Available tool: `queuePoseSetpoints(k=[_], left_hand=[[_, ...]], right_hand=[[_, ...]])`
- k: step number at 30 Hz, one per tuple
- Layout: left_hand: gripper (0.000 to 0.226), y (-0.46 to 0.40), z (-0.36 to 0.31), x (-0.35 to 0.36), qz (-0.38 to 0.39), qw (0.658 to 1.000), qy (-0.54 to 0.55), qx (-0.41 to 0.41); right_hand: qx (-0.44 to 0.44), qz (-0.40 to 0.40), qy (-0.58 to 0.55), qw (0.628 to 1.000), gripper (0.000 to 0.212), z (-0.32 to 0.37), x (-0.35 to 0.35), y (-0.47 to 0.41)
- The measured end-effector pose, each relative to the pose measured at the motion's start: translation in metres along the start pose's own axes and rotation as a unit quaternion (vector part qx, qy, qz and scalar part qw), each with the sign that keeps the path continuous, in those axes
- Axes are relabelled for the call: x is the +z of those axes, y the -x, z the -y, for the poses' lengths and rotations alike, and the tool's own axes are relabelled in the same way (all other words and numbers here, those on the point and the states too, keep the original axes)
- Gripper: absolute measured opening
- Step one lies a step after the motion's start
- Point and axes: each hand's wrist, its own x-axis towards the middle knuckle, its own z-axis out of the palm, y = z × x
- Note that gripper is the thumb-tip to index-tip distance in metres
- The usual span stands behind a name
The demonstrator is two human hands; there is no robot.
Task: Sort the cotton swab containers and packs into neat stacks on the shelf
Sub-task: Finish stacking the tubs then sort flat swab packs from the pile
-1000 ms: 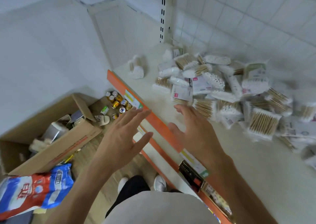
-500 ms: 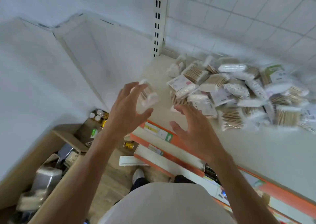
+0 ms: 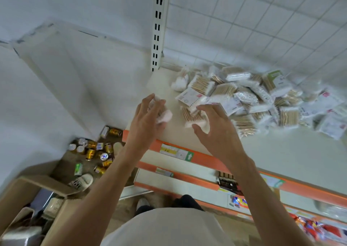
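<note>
A loose heap of cotton swab packs point(image 3: 253, 99), some with wooden sticks and some white, lies on the white shelf point(image 3: 281, 152) against the tiled back wall. At the shelf's left end my left hand point(image 3: 145, 122) holds a small clear swab pack point(image 3: 165, 115) between fingers and thumb, apart from the heap. My right hand point(image 3: 217, 131) hovers with fingers spread over a wooden-stick swab pack point(image 3: 191, 115) at the heap's near left edge; whether it touches the pack is unclear.
The shelf has an orange front strip point(image 3: 206, 160), with lower shelves of goods below. A slotted upright post point(image 3: 157, 26) stands at the back left. On the floor lie several cans point(image 3: 93, 152), a slipper point(image 3: 82, 182) and a cardboard box point(image 3: 37, 189).
Both hands have reached forward onto the shelf. The left hand came onto the small pack; the right hand arrived over the heap's near edge. The view tilted up.
</note>
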Motion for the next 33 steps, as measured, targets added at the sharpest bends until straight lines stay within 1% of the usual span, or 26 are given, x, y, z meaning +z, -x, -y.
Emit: queuePoseSetpoints(k=[3, 6, 8, 11, 13, 16, 18, 19, 21, 23, 25, 29, 33], left_hand=[[0.064, -0.002, 0.005, -0.004, 0.010, 1.000, 0.018, 0.010], [0.064, 0.003, 0.006, -0.009, 0.014, 0.999, 0.024, 0.033], [0.062, 0.011, 0.004, -0.014, 0.007, 0.998, 0.021, 0.054], [0.060, 0.019, 0.002, -0.028, -0.008, 0.997, 0.038, 0.065], [0.061, 0.024, 0.003, -0.038, -0.003, 0.997, 0.042, 0.065], [0.063, 0.032, 0.008, -0.049, 0.009, 0.997, 0.042, 0.062], [0.064, 0.040, 0.012, -0.052, 0.018, 0.997, 0.051, 0.052], [0.064, 0.043, 0.013, -0.053, 0.021, 0.997, 0.060, 0.047], [0.065, 0.045, 0.011, -0.054, 0.032, 0.995, 0.082, 0.038], [0.065, 0.043, 0.006, -0.051, 0.060, 0.992, 0.106, 0.035], [0.067, 0.041, -0.002, -0.044, 0.092, 0.988, 0.114, 0.043], [0.068, 0.033, -0.029, -0.024, 0.142, 0.981, 0.107, 0.083], [0.067, 0.030, -0.061, -0.008, 0.182, 0.968, 0.113, 0.133]], right_hand=[[-0.006, -0.007, 0.038, 0.999, 0.054, -0.005, 0.007, -0.023], [0.019, 0.054, 0.076, 0.995, 0.070, -0.011, 0.018, -0.044], [0.032, 0.068, 0.097, 0.993, 0.071, -0.014, 0.026, -0.052], [0.030, 0.017, 0.095, 0.995, 0.056, -0.015, 0.039, -0.053], [0.022, -0.028, 0.080, 0.996, 0.049, -0.013, 0.045, -0.050], [-0.044, -0.094, 0.064, 0.993, 0.044, -0.007, 0.044, -0.040], [-0.084, -0.116, 0.048, 0.989, 0.041, -0.005, 0.039, -0.023], [-0.088, -0.120, 0.038, 0.988, 0.040, -0.004, 0.036, -0.011], [-0.079, -0.123, 0.030, 0.989, 0.041, -0.006, 0.027, 0.010], [-0.057, -0.118, 0.033, 0.991, 0.042, -0.012, 0.017, 0.027], [-0.044, -0.131, 0.034, 0.990, 0.043, -0.018, 0.009, 0.042], [-0.032, -0.186, 0.041, 0.981, 0.041, -0.024, -0.009, 0.067], [0.008, -0.201, 0.046, 0.978, 0.042, -0.041, -0.021, 0.092]])
